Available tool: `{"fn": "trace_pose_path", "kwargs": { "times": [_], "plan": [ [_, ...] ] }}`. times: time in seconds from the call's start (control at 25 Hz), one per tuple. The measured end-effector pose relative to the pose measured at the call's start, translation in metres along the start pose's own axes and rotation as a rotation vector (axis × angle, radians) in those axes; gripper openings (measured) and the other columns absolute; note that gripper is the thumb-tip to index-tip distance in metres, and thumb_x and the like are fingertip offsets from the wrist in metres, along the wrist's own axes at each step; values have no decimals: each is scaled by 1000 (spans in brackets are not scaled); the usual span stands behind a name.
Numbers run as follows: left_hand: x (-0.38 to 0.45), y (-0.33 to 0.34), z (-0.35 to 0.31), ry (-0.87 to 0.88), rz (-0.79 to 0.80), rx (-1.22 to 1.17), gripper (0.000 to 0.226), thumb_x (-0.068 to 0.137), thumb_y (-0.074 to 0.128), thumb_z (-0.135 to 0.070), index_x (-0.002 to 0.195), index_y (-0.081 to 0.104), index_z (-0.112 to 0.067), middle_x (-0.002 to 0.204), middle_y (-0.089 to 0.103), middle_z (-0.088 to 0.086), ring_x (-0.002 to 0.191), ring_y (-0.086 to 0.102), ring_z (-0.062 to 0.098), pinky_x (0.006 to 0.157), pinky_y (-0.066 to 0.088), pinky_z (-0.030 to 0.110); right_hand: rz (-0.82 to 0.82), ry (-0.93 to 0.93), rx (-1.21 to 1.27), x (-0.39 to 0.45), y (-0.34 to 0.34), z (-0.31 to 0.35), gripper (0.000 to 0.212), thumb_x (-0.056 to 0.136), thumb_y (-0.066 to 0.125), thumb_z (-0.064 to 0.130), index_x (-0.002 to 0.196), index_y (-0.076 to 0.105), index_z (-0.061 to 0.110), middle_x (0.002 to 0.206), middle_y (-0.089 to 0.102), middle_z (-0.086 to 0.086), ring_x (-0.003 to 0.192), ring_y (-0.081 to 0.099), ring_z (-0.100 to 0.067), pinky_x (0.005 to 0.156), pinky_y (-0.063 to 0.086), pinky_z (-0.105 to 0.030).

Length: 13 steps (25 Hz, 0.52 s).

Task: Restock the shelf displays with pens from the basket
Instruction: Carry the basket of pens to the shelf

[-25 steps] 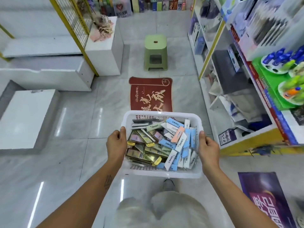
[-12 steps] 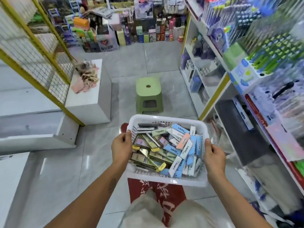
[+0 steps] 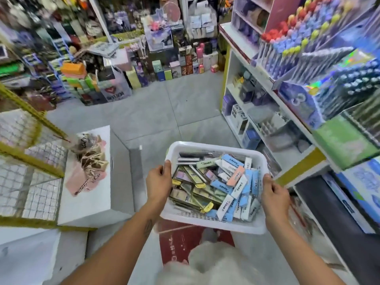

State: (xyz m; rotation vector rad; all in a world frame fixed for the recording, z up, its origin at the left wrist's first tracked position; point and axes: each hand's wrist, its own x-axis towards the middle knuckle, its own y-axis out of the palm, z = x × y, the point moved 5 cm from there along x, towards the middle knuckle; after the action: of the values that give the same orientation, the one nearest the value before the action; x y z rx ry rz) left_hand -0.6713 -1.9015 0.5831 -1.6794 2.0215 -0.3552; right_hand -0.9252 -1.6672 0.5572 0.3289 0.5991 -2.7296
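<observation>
I carry a white plastic basket (image 3: 207,222) in front of my waist. It is filled with several pen packs (image 3: 218,182): blue, white and pink ones on the right, gold and green ones on the left. My left hand (image 3: 158,183) grips the basket's left rim with the thumb over the edge. On the opposite rim my right hand (image 3: 274,197) holds it the same way. The shelf displays (image 3: 312,64) on the right hold upright pens with coloured tops.
A white counter (image 3: 88,194) with loose pink tags stands at the left beside a yellow-framed wire grid (image 3: 26,161). Boxes and gift goods (image 3: 127,70) line the far end of the grey tiled aisle. A red floor mat (image 3: 181,241) lies under me.
The view has lifted and moved forward along the aisle; the green stool has dropped out of sight behind the basket. Both hands keep the same grip on the basket.
</observation>
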Motion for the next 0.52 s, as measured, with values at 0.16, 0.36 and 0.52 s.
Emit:
{"fn": "trace_pose_path", "kwargs": {
  "times": [0.16, 0.36, 0.52],
  "plan": [
    [124, 23, -39, -2, 24, 43, 53, 98, 46, -52, 70, 49, -7, 60, 48, 4, 53, 46, 15, 49, 35, 30, -31, 53, 11, 69, 75, 47, 54, 99, 50, 51, 65, 59, 10, 60, 66, -2, 53, 61, -17, 51, 46, -35],
    [266, 74, -86, 74, 186, 78, 52, 98, 48, -49, 65, 46, -9, 56, 46, 1, 52, 45, 16, 51, 36, 31, -211, 140, 33, 130, 147, 79, 56, 98, 48, 55, 68, 58, 9, 63, 64, -8, 53, 57, -20, 47, 39, -29],
    [345, 124, -125, 178, 367, 137, 56, 97, 48, -49, 73, 53, 1, 65, 53, 19, 58, 51, 22, 55, 44, 40, -405, 254, 92, 147, 179, 86, 55, 98, 49, 55, 69, 59, 8, 60, 62, -3, 50, 58, -18, 40, 40, -27]
  ]
}}
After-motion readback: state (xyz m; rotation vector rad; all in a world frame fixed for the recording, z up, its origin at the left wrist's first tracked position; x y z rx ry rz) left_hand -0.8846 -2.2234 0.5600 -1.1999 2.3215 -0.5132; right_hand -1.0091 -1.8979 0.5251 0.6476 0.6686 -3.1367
